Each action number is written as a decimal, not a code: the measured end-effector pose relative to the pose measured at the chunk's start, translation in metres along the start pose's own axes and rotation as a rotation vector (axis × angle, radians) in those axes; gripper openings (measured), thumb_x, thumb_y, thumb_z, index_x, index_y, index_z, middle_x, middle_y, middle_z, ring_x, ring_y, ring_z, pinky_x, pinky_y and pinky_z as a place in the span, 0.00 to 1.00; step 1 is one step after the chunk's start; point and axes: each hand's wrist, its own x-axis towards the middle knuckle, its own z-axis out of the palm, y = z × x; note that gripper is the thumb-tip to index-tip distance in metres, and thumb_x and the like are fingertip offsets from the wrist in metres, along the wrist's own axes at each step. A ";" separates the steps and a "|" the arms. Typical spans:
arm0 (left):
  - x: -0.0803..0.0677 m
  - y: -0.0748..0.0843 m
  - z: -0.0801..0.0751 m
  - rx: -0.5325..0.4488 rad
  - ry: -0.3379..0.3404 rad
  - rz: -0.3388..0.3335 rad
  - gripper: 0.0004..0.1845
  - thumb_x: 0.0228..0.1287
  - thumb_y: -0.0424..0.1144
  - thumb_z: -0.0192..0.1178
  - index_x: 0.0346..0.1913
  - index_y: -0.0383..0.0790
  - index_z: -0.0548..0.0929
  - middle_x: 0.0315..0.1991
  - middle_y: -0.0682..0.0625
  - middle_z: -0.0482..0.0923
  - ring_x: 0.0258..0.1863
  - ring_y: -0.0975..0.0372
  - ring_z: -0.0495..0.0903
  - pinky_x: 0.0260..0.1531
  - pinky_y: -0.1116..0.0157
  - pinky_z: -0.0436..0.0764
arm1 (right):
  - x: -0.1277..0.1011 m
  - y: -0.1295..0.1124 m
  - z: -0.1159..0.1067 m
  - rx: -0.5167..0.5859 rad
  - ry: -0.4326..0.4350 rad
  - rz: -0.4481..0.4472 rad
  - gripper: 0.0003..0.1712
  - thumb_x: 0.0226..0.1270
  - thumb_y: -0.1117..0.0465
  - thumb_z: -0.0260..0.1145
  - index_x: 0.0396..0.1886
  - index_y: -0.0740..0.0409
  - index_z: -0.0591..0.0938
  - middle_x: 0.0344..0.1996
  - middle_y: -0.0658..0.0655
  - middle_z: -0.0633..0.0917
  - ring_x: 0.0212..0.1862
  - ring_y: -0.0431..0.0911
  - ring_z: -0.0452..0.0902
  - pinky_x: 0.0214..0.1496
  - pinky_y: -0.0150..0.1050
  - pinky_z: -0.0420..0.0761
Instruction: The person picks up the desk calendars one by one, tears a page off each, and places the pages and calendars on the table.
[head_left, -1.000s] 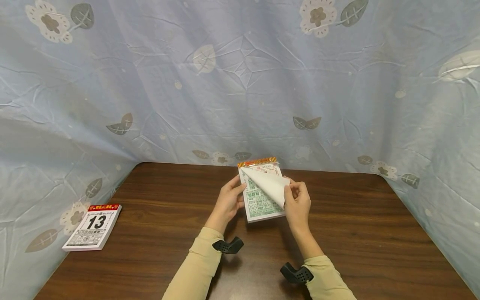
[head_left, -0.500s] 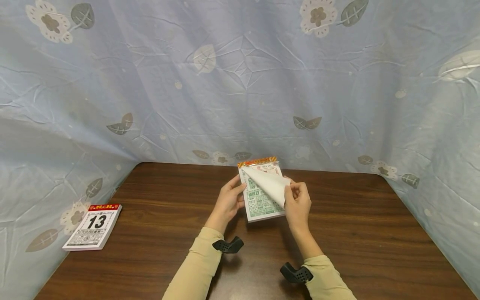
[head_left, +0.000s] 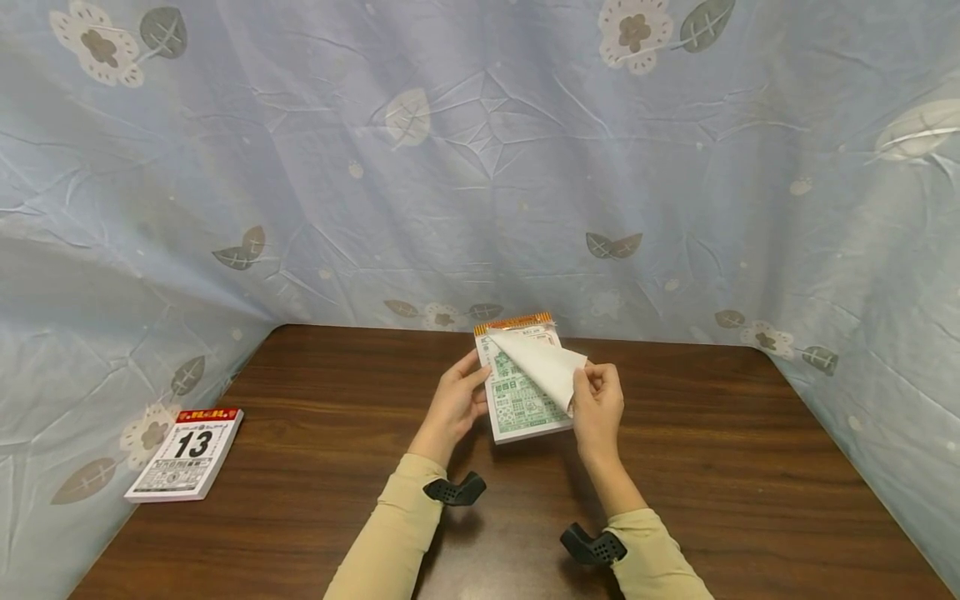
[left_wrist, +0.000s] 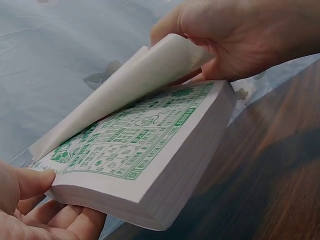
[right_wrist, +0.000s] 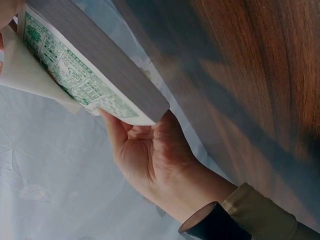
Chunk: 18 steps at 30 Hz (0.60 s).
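Green-printed tear-off calendar (head_left: pixel 525 408) held tilted above a dark wooden table (head_left: pixel 712 450), 1 sheet (head_left: pixel 536 362) folded diagonally back.
The left hand (head_left: pixel 453 400) grips the calendar's left edge, thumb on top, fingers beneath; at its right, the right hand (head_left: pixel 600 408) pinches the lifted sheet's edge. Well to its left lies a 2nd tear-off calendar (head_left: pixel 187 457) showing 13; behind it hangs a floral cloth (head_left: pixel 487 208).
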 end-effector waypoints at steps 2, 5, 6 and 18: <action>0.000 0.001 0.000 0.001 -0.001 0.003 0.28 0.73 0.34 0.52 0.74 0.46 0.63 0.47 0.43 0.83 0.36 0.57 0.88 0.44 0.53 0.84 | 0.000 0.001 -0.001 -0.034 0.009 -0.004 0.07 0.71 0.69 0.55 0.37 0.72 0.71 0.44 0.69 0.81 0.26 0.30 0.70 0.24 0.22 0.70; 0.001 0.002 0.000 -0.002 -0.008 0.007 0.28 0.73 0.33 0.52 0.73 0.46 0.63 0.45 0.44 0.84 0.34 0.58 0.88 0.42 0.54 0.85 | 0.001 0.002 -0.003 -0.103 0.031 0.002 0.08 0.71 0.66 0.57 0.38 0.71 0.72 0.42 0.66 0.83 0.31 0.29 0.73 0.29 0.21 0.73; 0.001 0.002 -0.001 -0.002 -0.011 0.009 0.28 0.73 0.33 0.52 0.73 0.46 0.63 0.45 0.44 0.84 0.33 0.58 0.88 0.41 0.54 0.85 | 0.001 0.002 -0.003 -0.124 0.035 0.007 0.08 0.70 0.66 0.57 0.38 0.70 0.73 0.40 0.63 0.83 0.31 0.29 0.73 0.29 0.22 0.73; 0.001 0.004 -0.004 -0.018 -0.032 0.029 0.29 0.72 0.32 0.52 0.73 0.48 0.63 0.44 0.46 0.85 0.36 0.58 0.89 0.44 0.53 0.84 | 0.004 -0.001 -0.006 -0.083 0.001 0.157 0.08 0.71 0.63 0.56 0.38 0.66 0.73 0.21 0.47 0.74 0.22 0.35 0.69 0.21 0.27 0.70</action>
